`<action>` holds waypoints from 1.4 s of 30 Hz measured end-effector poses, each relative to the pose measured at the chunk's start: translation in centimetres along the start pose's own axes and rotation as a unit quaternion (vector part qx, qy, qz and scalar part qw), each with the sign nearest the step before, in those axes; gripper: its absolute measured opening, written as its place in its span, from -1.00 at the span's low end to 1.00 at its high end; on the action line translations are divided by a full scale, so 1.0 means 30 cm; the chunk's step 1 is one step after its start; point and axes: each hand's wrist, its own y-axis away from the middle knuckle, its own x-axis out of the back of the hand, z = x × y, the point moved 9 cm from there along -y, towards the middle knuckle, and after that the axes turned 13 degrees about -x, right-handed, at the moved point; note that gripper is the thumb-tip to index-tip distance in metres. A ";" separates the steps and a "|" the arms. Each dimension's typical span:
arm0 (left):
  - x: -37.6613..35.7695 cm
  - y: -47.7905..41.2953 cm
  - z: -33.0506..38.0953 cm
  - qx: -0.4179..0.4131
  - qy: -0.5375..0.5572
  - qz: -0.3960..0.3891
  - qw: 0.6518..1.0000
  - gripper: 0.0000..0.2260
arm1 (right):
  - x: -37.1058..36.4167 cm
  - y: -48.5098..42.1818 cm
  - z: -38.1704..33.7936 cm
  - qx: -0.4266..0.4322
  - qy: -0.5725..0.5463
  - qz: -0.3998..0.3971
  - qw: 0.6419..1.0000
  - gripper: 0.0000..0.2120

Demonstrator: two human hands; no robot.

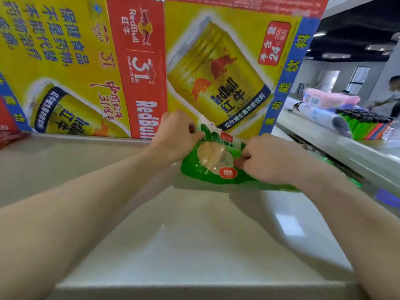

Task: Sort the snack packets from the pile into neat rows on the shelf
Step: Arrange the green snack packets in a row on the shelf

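A green snack packet (213, 161) with a clear window showing pale food lies on the pale shelf top (151, 213), just in front of the drink cartons. My left hand (177, 135) grips its upper left edge with curled fingers. My right hand (266, 159) pinches its right edge. More green packaging (281, 187) shows under my right wrist, mostly hidden.
Large yellow and red drink cartons (216, 66) stand along the back of the shelf. A red packet (10, 137) lies at the far left. To the right, another counter (346, 146) holds coloured lighters (363, 126) and pink goods; a person stands behind it.
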 end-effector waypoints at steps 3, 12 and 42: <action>-0.032 0.022 0.012 0.005 -0.025 -0.037 0.999 -0.69 | -0.010 0.019 -0.004 -0.016 0.016 -0.011 1.000 -0.66; -0.087 0.052 -0.016 0.026 -0.090 -0.104 0.990 -0.74 | -0.041 0.029 0.045 -0.103 0.001 -0.013 0.995 -0.67; -0.187 0.177 0.210 -0.222 -0.068 -0.329 0.915 -0.51 | -0.070 0.038 0.084 -0.070 -0.073 -0.122 0.987 -0.43</action>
